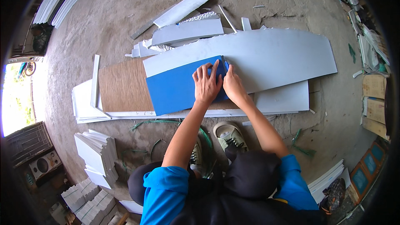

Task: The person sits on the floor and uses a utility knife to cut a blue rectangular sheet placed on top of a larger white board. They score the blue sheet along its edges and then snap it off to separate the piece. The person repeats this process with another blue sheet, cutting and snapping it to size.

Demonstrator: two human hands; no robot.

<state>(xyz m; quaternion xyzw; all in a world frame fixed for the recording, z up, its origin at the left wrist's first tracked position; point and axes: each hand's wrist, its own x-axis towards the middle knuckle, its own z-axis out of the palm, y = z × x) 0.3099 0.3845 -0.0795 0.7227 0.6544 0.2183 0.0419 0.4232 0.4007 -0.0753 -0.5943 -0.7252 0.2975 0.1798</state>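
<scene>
A blue sheet (pixel 173 88) lies on a stack of boards on the concrete floor. My left hand (pixel 206 83) presses flat on its right end, fingers spread. My right hand (pixel 232 84) is beside it, fingers curled at the sheet's right edge around a small blue tool (pixel 225 64) whose shape I cannot make out. A large pale grey sheet (pixel 275 56) lies under and beyond the blue one. A brown wood-grain board (pixel 123 86) lies to the left.
White panels (pixel 85 100) lie under the stack. Grey and white offcuts (pixel 185 29) are scattered behind. Stacks of white pieces (pixel 98 154) sit at lower left. My shoes (pixel 229 135) are on the floor with green straps (pixel 154 121) near them. Cardboard boxes (pixel 375 100) stand at right.
</scene>
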